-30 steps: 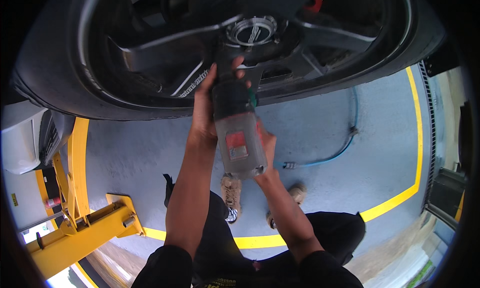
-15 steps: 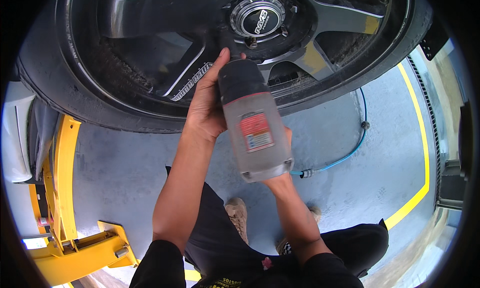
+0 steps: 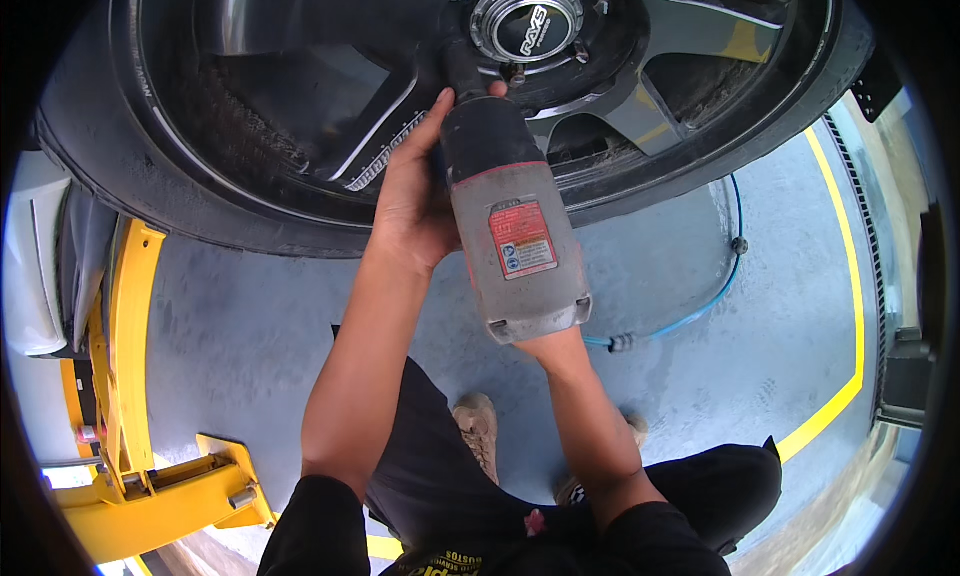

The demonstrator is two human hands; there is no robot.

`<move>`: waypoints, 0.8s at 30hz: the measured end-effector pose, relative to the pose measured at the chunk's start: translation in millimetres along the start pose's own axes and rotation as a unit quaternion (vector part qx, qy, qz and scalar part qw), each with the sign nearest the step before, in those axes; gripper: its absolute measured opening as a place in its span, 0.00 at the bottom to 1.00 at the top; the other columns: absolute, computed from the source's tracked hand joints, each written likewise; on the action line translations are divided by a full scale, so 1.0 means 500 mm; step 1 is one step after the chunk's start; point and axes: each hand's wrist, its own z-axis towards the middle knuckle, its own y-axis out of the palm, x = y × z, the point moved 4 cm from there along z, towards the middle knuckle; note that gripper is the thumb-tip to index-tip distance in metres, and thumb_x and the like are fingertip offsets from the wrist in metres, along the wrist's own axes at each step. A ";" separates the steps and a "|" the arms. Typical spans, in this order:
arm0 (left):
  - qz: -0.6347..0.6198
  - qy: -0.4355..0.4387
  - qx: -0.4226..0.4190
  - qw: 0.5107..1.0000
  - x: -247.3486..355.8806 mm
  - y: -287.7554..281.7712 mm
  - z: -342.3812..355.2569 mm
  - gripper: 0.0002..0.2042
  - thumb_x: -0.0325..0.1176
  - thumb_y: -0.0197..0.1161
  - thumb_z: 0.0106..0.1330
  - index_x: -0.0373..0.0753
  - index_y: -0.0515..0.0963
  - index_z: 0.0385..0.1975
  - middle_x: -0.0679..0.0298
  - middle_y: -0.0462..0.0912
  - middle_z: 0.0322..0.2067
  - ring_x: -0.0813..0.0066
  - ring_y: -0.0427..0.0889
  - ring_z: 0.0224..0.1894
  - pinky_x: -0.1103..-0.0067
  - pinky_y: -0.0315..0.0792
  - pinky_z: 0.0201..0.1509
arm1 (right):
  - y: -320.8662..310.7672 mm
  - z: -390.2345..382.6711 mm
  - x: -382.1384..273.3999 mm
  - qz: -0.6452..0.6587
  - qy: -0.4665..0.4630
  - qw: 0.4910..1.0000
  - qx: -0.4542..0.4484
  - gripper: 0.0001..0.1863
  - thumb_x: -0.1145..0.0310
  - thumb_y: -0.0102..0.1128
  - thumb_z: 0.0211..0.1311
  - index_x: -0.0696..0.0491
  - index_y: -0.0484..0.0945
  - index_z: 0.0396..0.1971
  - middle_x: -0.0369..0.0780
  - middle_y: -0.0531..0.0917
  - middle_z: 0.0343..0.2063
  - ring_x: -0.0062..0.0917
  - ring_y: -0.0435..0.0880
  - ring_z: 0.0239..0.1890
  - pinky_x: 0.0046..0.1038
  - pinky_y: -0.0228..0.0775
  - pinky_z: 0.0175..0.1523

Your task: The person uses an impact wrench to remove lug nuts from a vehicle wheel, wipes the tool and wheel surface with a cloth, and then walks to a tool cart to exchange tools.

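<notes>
The blur has cleared from the impact wrench (image 3: 512, 211), so I judge it steadier for work by the hub cap (image 3: 526, 24), its body across the wheel (image 3: 690, 101)'s lower edge; my left hand (image 3: 408, 201) curls around its front, my right hand (image 3: 550, 344)'s fingers I cannot tell

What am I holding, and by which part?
An impact wrench: your left hand cups its dark front section; the grip of your right hand is hidden behind its gray body.
</notes>
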 end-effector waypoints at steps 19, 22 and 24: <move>0.032 0.054 -0.072 0.995 -0.048 0.014 0.004 0.20 0.51 0.62 0.71 0.40 0.82 0.47 0.62 0.86 0.35 0.68 0.87 0.34 0.69 0.84 0.41 | -0.009 -0.004 -0.012 -0.109 0.086 0.989 -0.051 0.38 0.61 0.70 0.50 0.58 0.67 0.61 0.53 0.84 0.28 0.54 0.84 0.32 0.45 0.74 0.32; 0.026 0.062 -0.008 0.998 -0.047 0.032 -0.008 0.21 0.52 0.62 0.70 0.39 0.82 0.47 0.63 0.87 0.36 0.68 0.88 0.33 0.66 0.84 0.41 | -0.024 -0.023 -0.012 -0.112 0.121 0.986 -0.027 0.32 0.65 0.67 0.55 0.57 0.68 0.60 0.52 0.84 0.30 0.51 0.86 0.31 0.43 0.75 0.33; 0.058 0.046 -0.048 0.996 -0.056 0.104 -0.009 0.20 0.51 0.60 0.71 0.39 0.82 0.47 0.63 0.87 0.37 0.69 0.88 0.38 0.66 0.83 0.46 | -0.041 -0.029 -0.008 -0.094 0.130 0.987 0.000 0.29 0.68 0.65 0.57 0.57 0.70 0.58 0.51 0.85 0.31 0.48 0.87 0.31 0.41 0.76 0.33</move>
